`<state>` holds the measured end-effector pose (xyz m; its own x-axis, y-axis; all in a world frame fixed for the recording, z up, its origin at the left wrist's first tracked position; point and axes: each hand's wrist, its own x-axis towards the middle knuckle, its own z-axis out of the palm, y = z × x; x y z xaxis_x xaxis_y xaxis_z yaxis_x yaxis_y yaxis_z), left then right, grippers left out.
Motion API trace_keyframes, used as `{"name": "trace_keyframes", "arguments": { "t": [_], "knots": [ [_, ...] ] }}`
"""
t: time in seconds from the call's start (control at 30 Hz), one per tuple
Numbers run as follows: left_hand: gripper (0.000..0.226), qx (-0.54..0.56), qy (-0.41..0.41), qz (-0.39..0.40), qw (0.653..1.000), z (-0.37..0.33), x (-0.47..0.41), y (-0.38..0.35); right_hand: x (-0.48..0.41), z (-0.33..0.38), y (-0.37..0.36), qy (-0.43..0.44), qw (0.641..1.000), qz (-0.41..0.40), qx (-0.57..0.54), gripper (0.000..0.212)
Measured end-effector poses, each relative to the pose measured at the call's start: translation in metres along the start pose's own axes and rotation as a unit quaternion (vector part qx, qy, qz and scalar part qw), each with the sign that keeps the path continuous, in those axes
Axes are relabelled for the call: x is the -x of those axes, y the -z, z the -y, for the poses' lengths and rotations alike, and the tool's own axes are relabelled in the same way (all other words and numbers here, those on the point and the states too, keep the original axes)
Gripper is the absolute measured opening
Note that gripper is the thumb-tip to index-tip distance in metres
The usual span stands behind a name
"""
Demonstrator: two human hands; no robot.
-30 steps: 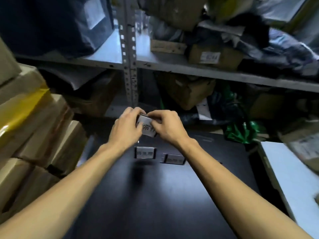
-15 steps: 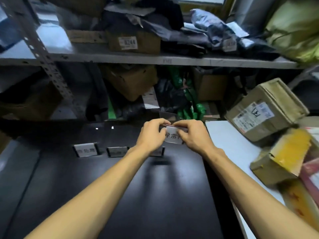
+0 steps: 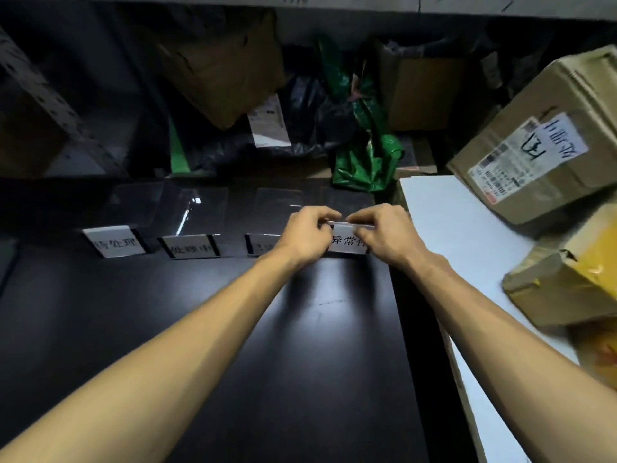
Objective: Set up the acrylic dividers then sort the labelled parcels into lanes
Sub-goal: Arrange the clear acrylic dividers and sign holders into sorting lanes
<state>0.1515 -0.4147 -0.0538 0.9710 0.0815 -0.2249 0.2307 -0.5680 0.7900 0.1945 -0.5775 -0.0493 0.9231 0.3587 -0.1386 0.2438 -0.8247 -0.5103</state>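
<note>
Several clear acrylic dividers with white paper labels stand in a row along the back of the black table (image 3: 233,329). The leftmost labelled divider (image 3: 115,241) and the second divider (image 3: 192,250) are free; the third divider (image 3: 258,247) is partly hidden by my left wrist. My left hand (image 3: 307,233) and my right hand (image 3: 380,230) pinch the top edge of the rightmost labelled divider (image 3: 345,243) from either side, its base down at the table's right end. A labelled cardboard parcel (image 3: 537,145) lies on the white table (image 3: 447,235) to the right.
A torn box with yellow tape (image 3: 567,279) sits on the white table near me. Behind the dividers a metal shelf holds brown boxes (image 3: 227,65), a green bag (image 3: 367,152) and black bags. A perforated steel post (image 3: 43,95) rises at the left.
Both hands carried the labelled divider rightward past the standing ones and lowered it to the table's right end. My view swung right and down.
</note>
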Motion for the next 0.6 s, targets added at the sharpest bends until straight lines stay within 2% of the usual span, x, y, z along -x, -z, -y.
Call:
{"name": "trace_keyframes", "arguments": {
  "t": [0.1,0.37,0.6],
  "knots": [
    [0.044,0.014,0.021,0.030,0.999,0.002,-0.002,-0.008,0.003,-0.005,-0.008,-0.012,1.000,0.015,0.006,0.033],
    [0.047,0.052,0.052,0.015,0.997,0.006,0.003,-0.011,0.006,0.002,-0.008,-0.027,0.999,0.016,0.011,0.038],
    [0.055,0.050,0.028,0.050,0.997,0.005,0.010,-0.014,0.012,0.005,-0.009,-0.039,0.999,0.018,0.010,0.040]
  ]
}}
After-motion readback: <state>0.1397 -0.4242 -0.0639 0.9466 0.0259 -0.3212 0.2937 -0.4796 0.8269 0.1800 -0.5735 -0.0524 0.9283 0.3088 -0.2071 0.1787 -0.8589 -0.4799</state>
